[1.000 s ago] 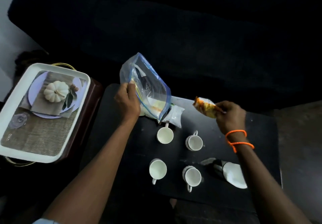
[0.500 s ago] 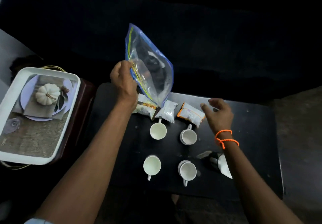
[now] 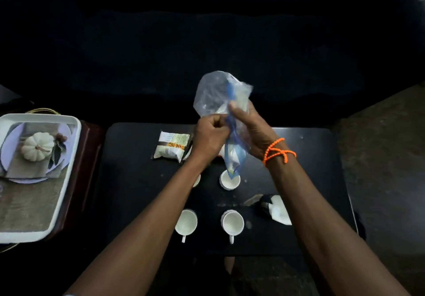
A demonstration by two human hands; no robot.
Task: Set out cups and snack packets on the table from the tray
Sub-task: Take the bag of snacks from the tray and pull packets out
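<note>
- Head view: the clear plastic zip bag with a blue seal (image 3: pixel 222 102) is hanging with its lower corner just over a white ceramic cup (image 3: pixel 230 181); judging from this, a careless swing could be knocking that cup over.
- The left hand (image 3: pixel 210 138) is pinching the bag's edge, fingers curled tight; the right hand (image 3: pixel 249 127) is gripping the bag's middle.
- A silver-green snack packet (image 3: pixel 172 145) is lying on the black table (image 3: pixel 133 180); the white tray (image 3: pixel 69 157) is sitting well apart, left.
</note>
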